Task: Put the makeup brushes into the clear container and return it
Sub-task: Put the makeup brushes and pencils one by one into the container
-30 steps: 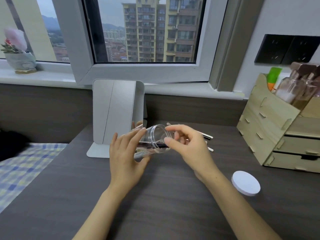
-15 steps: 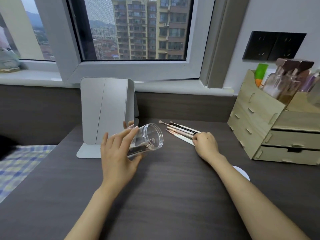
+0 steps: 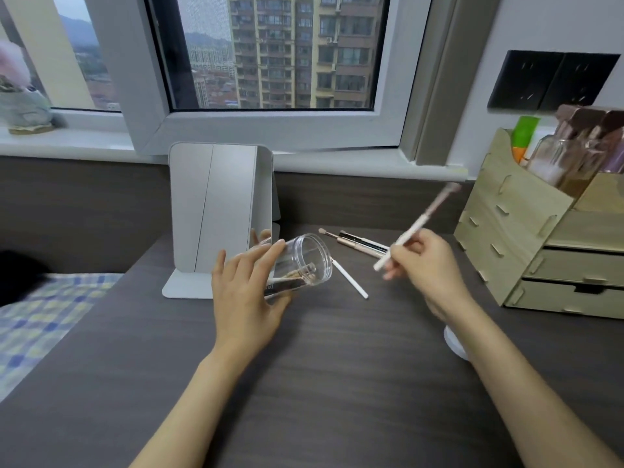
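Observation:
My left hand (image 3: 248,292) grips the clear container (image 3: 304,261), tilted on its side above the desk with its open mouth facing right. A few makeup brushes lie inside it. My right hand (image 3: 427,268) holds a white-handled makeup brush (image 3: 418,224) in the air, bristles pointing up and to the right, a short way right of the container's mouth. Another white brush (image 3: 351,280) lies on the desk between my hands. Several more brushes (image 3: 358,243) lie in a loose row behind it.
A folding white mirror (image 3: 219,214) stands just behind the container. A wooden drawer organiser (image 3: 540,251) with bottles fills the right side. The round white lid (image 3: 454,342) lies on the desk, partly hidden by my right forearm. A checked cloth (image 3: 44,312) covers the left.
My right hand left the container's mouth, reached to the row of brushes on the desk, and has now lifted one white brush up. My left hand kept the container tilted.

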Action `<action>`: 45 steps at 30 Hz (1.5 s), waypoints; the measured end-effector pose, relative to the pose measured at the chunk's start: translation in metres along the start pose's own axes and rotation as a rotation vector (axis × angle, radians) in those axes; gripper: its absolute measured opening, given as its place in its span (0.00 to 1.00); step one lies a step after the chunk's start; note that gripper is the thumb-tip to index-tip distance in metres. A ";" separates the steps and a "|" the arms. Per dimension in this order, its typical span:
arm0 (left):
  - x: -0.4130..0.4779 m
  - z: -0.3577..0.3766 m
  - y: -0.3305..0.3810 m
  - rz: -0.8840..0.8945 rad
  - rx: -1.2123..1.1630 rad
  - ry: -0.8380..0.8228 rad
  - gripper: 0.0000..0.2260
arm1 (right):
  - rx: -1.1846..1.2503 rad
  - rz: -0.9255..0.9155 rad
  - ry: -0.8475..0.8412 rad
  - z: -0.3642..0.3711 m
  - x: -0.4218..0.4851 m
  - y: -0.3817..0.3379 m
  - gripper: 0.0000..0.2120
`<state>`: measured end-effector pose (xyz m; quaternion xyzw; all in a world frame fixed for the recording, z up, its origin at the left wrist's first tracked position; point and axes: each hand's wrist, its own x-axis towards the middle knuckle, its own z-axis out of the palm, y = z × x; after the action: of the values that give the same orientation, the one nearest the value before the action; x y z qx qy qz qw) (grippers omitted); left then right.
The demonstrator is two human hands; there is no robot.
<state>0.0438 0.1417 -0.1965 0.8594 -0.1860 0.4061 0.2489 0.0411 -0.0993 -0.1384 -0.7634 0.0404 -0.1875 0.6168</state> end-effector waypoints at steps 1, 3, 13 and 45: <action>0.000 0.001 0.001 0.012 0.002 -0.008 0.36 | 0.294 -0.031 -0.030 0.003 -0.011 -0.008 0.09; 0.000 0.003 0.005 0.032 0.002 -0.031 0.36 | 0.532 -0.091 -0.117 0.014 -0.028 -0.021 0.10; -0.004 0.006 0.005 0.052 -0.052 -0.063 0.36 | 0.221 -0.073 -0.211 0.048 -0.038 -0.012 0.13; 0.003 0.002 0.000 -0.126 -0.103 0.145 0.38 | 0.162 0.205 -0.115 0.048 -0.001 0.007 0.14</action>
<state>0.0467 0.1401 -0.1949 0.8239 -0.1336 0.4405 0.3305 0.0579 -0.0561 -0.1532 -0.7125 0.0677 -0.0822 0.6935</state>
